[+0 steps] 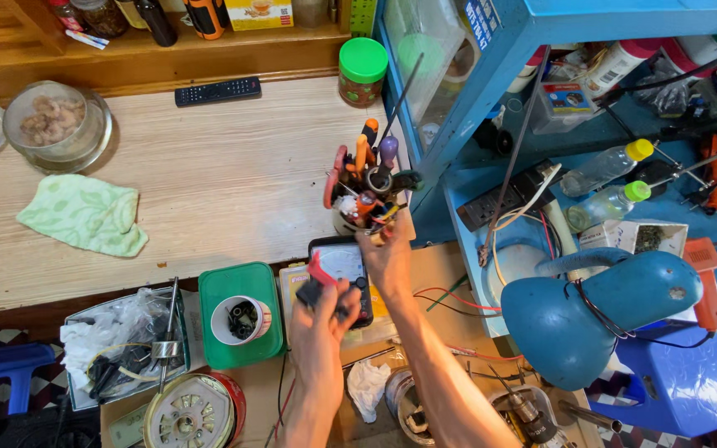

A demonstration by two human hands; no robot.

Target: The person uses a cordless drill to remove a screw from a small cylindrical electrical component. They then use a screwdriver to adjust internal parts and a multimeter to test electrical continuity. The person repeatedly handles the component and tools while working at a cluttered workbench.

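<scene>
- Meter [341, 267], the black one with a white dial, lies flat on the brown bench right in front of you, between your two hands.
- Your left hand [325, 307] rests at its near-left corner, fingers curled and pinching a small red and black piece.
- Your right hand [387, 253] reaches past the meter's far-right corner to the tool cup [365, 203], fingertips pressed together on something small there; you cannot tell what.
- It looks like early work: two thin wires, one red [437, 292] and one green [451, 290], lie loose on the bench beside your right arm, and nothing shows them joined to the meter yet.
- One green box [238, 319] sits left of the meter, with one white cup [241, 319] on top.
- Farther off you have one green cloth [85, 214], one black remote [217, 90] and one green-lidded jar [362, 72].
- Two clear bottles [603, 170] lie on the blue shelf to your right, behind one blue lamp [599, 311].
</scene>
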